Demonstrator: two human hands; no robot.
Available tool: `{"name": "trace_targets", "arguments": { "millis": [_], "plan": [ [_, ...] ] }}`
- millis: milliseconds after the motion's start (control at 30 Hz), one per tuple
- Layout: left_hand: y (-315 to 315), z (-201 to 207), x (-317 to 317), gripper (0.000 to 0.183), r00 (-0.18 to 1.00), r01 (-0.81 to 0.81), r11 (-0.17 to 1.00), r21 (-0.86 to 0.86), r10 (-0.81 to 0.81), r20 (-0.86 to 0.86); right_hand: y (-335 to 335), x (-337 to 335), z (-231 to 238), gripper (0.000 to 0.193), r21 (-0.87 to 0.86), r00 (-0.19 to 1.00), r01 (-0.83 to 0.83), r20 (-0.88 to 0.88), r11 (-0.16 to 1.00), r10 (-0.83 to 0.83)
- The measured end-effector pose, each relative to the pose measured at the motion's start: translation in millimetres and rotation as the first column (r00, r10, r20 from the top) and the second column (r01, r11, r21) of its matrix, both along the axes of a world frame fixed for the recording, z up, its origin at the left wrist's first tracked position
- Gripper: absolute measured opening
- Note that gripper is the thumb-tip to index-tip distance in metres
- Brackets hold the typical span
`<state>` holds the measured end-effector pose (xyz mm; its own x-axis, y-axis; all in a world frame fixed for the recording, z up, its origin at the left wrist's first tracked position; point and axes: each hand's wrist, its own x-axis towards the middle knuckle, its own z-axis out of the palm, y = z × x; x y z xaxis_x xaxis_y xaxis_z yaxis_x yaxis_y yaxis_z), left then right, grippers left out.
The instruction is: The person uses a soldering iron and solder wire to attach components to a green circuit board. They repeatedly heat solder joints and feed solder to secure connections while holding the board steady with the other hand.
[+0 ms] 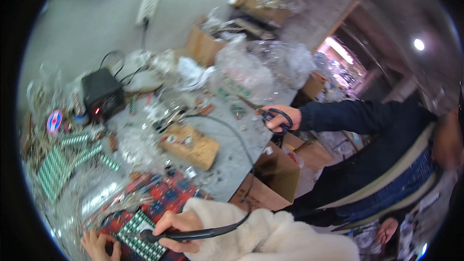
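My right hand (176, 229) is closed round the black handle of a soldering iron (208, 233), its thin tip pointing left over a green board with rows of pale strips (137, 224). The iron's black cable loops up from the handle across the table. At the board's left edge is my left hand (100, 245), its fingers bent and drawn together near the tip; what they hold, if anything, is too small to make out. The board lies on a red and blue patterned cloth (169, 188).
Across the table, a co-worker's hand (278, 120) holds black-handled scissors (285, 116). A black box with a red light (102, 93), a tan block (189, 146), more green boards (54, 173) and plastic bags (244, 67) crowd the tabletop. An open carton (275, 174) stands beside the table edge.
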<state>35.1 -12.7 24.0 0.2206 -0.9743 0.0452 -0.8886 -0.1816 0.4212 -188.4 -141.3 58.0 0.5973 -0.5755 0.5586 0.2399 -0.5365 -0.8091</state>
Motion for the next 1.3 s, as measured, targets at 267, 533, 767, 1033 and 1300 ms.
{"name": "trace_targets", "arguments": {
  "millis": [267,533,767,1033,1300],
  "plan": [
    [7.2,-18.6,14.0,0.012,0.992,0.090,0.992,-0.089,-0.081,0.097,29.0,-31.2,12.7,0.013,0.288,0.980,0.138,-0.178,0.948,-0.089],
    [3.1,-18.7,-4.0,0.013,0.983,0.094,0.941,-0.325,-0.036,0.180,25.0,-49.3,7.2,0.022,0.211,0.958,0.081,-0.286,0.974,-0.017],
    [11.3,-14.0,-11.1,0.022,0.999,-0.044,0.979,-0.201,0.046,0.008,17.9,-38.0,-8.8,0.045,0.270,0.975,0.155,-0.199,0.950,-0.103],
    [8.6,2.3,-16.6,0.028,0.988,-0.104,0.978,-0.183,0.123,0.095,1.5,-11.5,-24.0,0.048,0.210,0.979,0.140,-0.174,0.968,-0.104],
    [9.6,-0.1,-18.5,0.027,0.983,-0.089,0.981,-0.171,0.114,0.144,-9.1,-8.1,-36.2,0.042,0.076,0.983,0.065,-0.179,0.995,-0.051]
  ]
}}
